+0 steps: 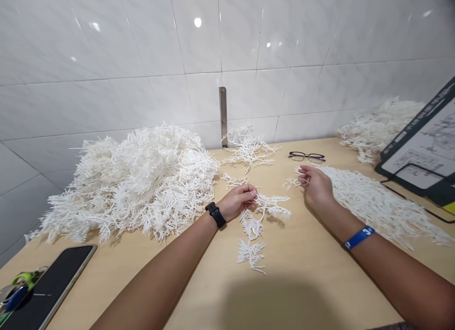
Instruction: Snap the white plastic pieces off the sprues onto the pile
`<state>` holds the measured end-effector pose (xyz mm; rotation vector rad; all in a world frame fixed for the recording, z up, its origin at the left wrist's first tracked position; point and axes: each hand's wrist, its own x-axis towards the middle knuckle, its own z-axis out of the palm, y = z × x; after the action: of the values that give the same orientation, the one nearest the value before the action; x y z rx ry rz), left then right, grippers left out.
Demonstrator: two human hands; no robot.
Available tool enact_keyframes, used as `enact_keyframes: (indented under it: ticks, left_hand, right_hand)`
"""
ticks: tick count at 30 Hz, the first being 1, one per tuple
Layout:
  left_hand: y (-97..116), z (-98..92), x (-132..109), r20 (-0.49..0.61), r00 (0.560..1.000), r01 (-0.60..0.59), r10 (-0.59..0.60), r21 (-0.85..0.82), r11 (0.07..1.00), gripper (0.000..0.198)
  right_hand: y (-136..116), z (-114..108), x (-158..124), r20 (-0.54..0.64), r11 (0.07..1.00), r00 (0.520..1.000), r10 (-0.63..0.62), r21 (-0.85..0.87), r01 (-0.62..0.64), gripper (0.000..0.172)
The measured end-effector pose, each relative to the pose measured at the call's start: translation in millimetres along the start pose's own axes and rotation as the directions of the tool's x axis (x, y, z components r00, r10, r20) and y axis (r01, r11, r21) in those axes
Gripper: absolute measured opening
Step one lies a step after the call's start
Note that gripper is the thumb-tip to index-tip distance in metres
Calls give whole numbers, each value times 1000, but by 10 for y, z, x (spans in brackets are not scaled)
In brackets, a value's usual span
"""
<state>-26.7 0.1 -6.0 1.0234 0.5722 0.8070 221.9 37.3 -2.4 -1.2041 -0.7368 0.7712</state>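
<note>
My left hand (242,198), a black band on its wrist, pinches a white branched plastic sprig (272,204) that sticks out to the right over the table. Just below that hand, more white branched pieces (250,252) trail down the tabletop. My right hand (317,185), wearing a blue wristband, is at the left end of a flat spread of white sprigs (369,202). Its fingers are curled together around a small white sprig (293,182), partly hidden by them. To the left of both hands rises a large heap of white branched sprigs (142,183).
Loose sprigs (250,150) lie by a metal bracket (223,116) on the tiled wall. Eyeglasses (306,157) rest behind my right hand. A printed board (423,145) leans at right before another white pile (382,123). A phone (53,287) and keys (21,289) lie front left.
</note>
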Motion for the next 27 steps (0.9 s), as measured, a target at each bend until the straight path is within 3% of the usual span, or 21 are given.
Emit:
enact_keyframes:
  ticks: [2,4,7,9,11,15,19,22,27]
  left_hand:
    - [1,3,-3,-5,1000,2,-2,2,1000,38]
    - [1,8,-8,-6,1000,-1,1,1,1000,38]
    - [-1,21,-14,0,1000,0,0,6,1000,38]
    - [-2,29,-16,-2,1000,9,-9,19,1000,38]
    - [-4,31,-16,-9,1000,13,-12,35,999,39]
    - [-26,13,-4,24,1000,-5,4,58,998,40]
    - [-38,-6,0,52,999,6,-12,99,995,41]
    - [-7,-2,-21,81,996,15,-23,101,995,40]
    - [60,4,-63,187,980,54,-68,84,995,38]
  right_hand:
    - [-38,10,-68,-49,970,983,-178,-174,167,19]
    - [-114,50,-210,-6,918,951,-309,-263,297,21]
    - [-222,127,-449,292,908,906,-305,-198,369,12]
    - [-239,169,-565,566,928,798,-208,-145,344,18]
    - [-200,196,-632,734,933,670,-109,-157,324,30]
    - [-48,203,-652,846,925,533,27,-223,307,36]
    - [54,187,-626,925,865,369,88,-255,433,42]
    - [76,184,-628,926,896,366,96,-241,373,44]
    - [58,209,-688,905,976,403,137,-193,101,44]
